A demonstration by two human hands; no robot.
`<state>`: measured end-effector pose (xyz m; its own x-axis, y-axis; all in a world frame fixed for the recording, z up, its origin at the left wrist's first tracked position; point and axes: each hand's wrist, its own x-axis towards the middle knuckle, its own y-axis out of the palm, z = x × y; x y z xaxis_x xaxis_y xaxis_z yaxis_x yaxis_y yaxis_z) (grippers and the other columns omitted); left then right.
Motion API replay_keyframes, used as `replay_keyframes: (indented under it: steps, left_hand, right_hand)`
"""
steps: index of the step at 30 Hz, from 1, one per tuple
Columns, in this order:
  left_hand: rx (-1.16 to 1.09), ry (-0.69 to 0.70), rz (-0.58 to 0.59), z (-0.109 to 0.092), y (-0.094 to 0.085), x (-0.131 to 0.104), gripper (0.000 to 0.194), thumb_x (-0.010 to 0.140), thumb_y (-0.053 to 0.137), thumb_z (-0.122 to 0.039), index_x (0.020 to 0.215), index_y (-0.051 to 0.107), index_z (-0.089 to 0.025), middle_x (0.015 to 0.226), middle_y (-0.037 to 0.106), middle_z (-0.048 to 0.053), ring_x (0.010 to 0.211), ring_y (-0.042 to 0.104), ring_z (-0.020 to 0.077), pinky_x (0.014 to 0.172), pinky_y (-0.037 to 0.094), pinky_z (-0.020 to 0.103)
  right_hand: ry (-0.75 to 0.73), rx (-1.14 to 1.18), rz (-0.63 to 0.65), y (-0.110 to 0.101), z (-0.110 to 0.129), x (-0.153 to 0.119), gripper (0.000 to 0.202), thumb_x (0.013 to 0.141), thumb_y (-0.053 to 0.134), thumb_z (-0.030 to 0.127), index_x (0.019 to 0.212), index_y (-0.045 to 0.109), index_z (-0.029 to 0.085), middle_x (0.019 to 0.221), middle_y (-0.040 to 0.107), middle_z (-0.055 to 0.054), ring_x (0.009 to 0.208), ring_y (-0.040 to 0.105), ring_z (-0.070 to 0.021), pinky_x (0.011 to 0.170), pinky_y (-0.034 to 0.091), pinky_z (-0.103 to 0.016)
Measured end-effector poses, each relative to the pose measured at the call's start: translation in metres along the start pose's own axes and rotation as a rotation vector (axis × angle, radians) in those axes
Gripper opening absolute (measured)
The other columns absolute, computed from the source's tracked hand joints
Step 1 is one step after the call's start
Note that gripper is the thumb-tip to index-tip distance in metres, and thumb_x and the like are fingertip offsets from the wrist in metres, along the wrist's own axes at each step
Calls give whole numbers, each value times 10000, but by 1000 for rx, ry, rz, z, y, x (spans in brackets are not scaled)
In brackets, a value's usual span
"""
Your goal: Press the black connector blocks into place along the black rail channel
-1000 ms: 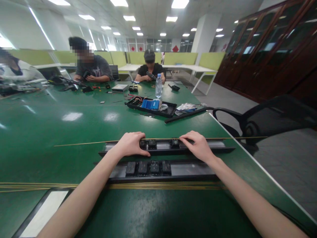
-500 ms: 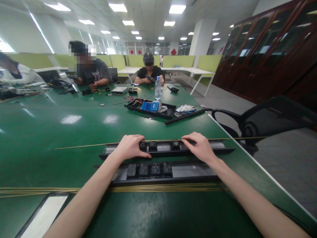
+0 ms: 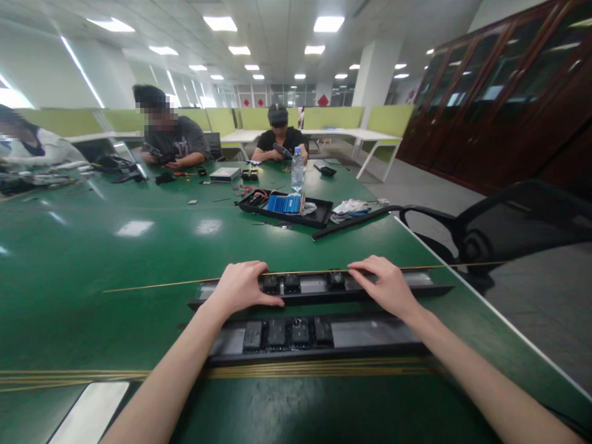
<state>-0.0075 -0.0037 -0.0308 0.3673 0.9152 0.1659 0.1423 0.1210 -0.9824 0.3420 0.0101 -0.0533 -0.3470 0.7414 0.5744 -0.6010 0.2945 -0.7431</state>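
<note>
A thin brass-coloured rod (image 3: pixel 157 286) runs along the back edge of the far black channel (image 3: pixel 407 292), which has several dark blocks (image 3: pixel 291 283) in it. My left hand (image 3: pixel 245 285) spans the channel's left part, thumb on the front wall, fingers at the rod. My right hand (image 3: pixel 382 282) pinches the rod right of the third block. Nearer to me lies a second black channel (image 3: pixel 370 331) with dark square modules (image 3: pixel 276 333) side by side. Several more brass rods (image 3: pixel 324 369) lie along its front edge.
Farther back are a black tray (image 3: pixel 319 213) with blue parts, a water bottle (image 3: pixel 297 169), gloves (image 3: pixel 351 209) and a black bar (image 3: pixel 354 223). A phone-like white slab (image 3: pixel 92 410) lies front left. A black chair (image 3: pixel 490 228) is at right. Three people sit across the table.
The camera view has shifted slightly, so the channels appear a little lower and farther right. Both hands keep nearly the same places on the rod and channel.
</note>
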Motion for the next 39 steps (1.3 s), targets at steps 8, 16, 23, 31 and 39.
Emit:
replay_keyframes:
  steps: [8,16,23,31,39]
  left_hand:
    - [0,13,2,2,1,1,768,586,555,-904,926,650,-222,904,720,69,839,677,279,657,414,303]
    - [-17,0,36,0,1,3,776,594,568,-887,954,661,-206,911,717,77,828,671,278,679,435,314]
    - [-40,17,41,0,2,5,774,592,588,-873,951,665,-192,912,717,90,839,672,291,699,451,327]
    - [-38,13,41,1,3,4,788,594,573,-886,959,668,-194,916,720,99,847,677,296,703,453,330]
    - [-31,12,41,2,3,4,798,589,573,-888,971,667,-193,925,721,104,860,679,305,707,457,331]
  right_hand:
    - [64,11,-11,2,-5,-1,190,925,594,371,974,731,250,894,733,-47,840,649,-228,799,492,-383]
    - [181,129,64,-6,-11,2,235,904,597,417,989,751,261,869,738,-39,801,663,-215,716,511,-341]
    - [137,156,205,-27,-18,8,264,899,581,427,855,767,245,883,760,-44,826,678,-230,727,526,-352]
    - [126,146,281,-39,-26,10,199,888,606,367,909,772,259,929,763,-22,865,686,-220,798,515,-354]
    - [175,144,316,-52,-36,12,198,852,636,386,867,774,245,903,770,-30,850,697,-237,784,524,-360]
